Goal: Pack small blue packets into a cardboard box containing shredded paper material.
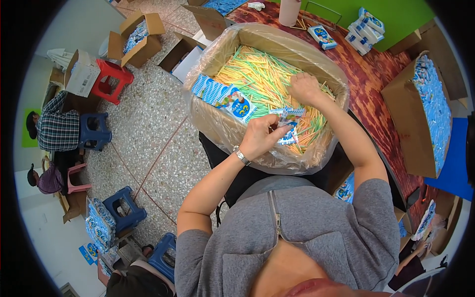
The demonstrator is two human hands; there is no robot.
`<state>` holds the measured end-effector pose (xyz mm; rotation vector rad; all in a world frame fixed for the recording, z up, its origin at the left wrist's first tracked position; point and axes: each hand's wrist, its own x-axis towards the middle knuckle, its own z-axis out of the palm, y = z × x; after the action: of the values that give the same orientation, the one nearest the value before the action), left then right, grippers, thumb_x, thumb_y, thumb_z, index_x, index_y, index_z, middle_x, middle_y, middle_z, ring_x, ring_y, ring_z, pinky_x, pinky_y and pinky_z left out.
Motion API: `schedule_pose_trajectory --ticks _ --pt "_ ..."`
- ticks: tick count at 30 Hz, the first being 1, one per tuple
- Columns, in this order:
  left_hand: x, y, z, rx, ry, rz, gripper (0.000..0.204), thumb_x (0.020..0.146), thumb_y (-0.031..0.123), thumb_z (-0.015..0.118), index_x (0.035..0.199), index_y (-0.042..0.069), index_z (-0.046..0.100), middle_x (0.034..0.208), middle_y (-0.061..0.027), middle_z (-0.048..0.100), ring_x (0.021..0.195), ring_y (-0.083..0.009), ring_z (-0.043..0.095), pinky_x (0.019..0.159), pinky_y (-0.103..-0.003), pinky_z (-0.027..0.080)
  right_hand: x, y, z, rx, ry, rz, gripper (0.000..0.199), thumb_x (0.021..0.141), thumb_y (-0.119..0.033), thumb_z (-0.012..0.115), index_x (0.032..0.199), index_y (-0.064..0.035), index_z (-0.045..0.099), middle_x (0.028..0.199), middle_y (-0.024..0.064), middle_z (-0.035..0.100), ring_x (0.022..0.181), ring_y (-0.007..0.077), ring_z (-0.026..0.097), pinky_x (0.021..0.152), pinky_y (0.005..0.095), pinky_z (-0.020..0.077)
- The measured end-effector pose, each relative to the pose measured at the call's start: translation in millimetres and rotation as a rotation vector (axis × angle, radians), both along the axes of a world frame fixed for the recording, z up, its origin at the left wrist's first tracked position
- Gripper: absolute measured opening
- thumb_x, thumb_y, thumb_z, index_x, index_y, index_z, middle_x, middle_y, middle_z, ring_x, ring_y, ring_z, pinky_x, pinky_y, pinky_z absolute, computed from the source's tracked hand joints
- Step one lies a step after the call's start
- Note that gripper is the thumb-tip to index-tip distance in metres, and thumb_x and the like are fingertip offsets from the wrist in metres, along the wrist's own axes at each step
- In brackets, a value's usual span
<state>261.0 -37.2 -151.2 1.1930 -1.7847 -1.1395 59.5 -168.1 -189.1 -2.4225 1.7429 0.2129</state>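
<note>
A big cardboard box (247,35) lined with clear plastic stands before me, filled with thin yellow, green and orange sticks (264,69). My left hand (264,133) pinches a small blue-and-white plastic bag (291,119) between thumb and fingers, over the near part of the heap. Farther to the right, my right hand (304,90) is down on the sticks with its fingers curled around some of them; the fingertips are partly hidden. Flat blue-and-white printed bags (220,96) lie in a fanned stack on the sticks, left of my left hand.
The red-brown table (354,67) carries filled packs (365,30) at the back right. At the right, a carton (403,109) is full of blue packs. Stools, including a red stool (111,79), and an open carton (136,39) stand on the left floor. Other people sit at the left.
</note>
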Motion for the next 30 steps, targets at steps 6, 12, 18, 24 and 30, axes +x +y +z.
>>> schedule_pose_trajectory --ticks 6,12,18,24,30 --pt "-5.9 -9.6 -2.5 0.03 0.126 0.05 0.033 0.083 0.025 0.074 0.071 -0.002 0.059 0.06 -0.0075 0.06 0.053 -0.0108 0.052 0.051 -0.029 0.043 1.6 -2.7 -1.1 0.01 0.128 0.071 0.033 0.088 -0.02 0.049 0.112 0.0002 0.06 0.12 0.0198 0.06 0.113 0.0322 0.055 0.093 0.0502 0.0396" --pt "-1.1 -27.1 -12.9 0.077 0.233 0.15 0.03 0.084 0.023 0.074 0.072 -0.001 0.06 0.063 -0.0027 0.06 0.058 -0.0054 0.051 0.052 -0.026 0.043 -6.7 -1.3 19.3 -0.007 0.057 0.115 0.03 0.088 -0.019 0.052 0.109 0.0005 0.059 0.113 0.0189 0.063 0.108 0.0332 0.057 0.091 0.0489 0.0406" --pt "-8.1 -65.8 8.3 0.379 0.915 0.281 0.013 0.093 0.013 0.063 0.102 0.003 0.064 0.096 -0.0005 0.068 0.085 -0.0069 0.061 0.076 -0.024 0.047 -30.6 -3.6 46.4 0.289 -0.662 -0.011 0.026 0.098 -0.03 0.049 0.091 -0.0045 0.053 0.084 0.0098 0.062 0.077 0.0224 0.062 0.067 0.0354 0.049" --pt "-37.6 -120.5 -20.7 0.586 1.243 0.225 0.019 0.097 0.024 0.058 0.107 0.008 0.058 0.102 -0.0067 0.065 0.098 -0.0224 0.063 0.086 -0.043 0.049 -41.6 8.1 20.1 1.202 -1.342 -0.191 0.032 0.101 -0.038 0.045 0.098 -0.007 0.051 0.076 0.002 0.058 0.065 0.0102 0.06 0.054 0.0248 0.0506" --pt "-58.6 -105.7 -19.9 0.671 1.231 0.24 0.014 0.095 0.019 0.061 0.097 0.006 0.055 0.089 -0.0024 0.064 0.077 -0.0154 0.062 0.07 -0.034 0.051 -27.9 31.9 28.9 1.389 -1.618 -0.402 0.036 0.099 -0.04 0.049 0.107 -0.0053 0.054 0.083 0.0046 0.063 0.067 0.0116 0.065 0.054 0.0215 0.0551"
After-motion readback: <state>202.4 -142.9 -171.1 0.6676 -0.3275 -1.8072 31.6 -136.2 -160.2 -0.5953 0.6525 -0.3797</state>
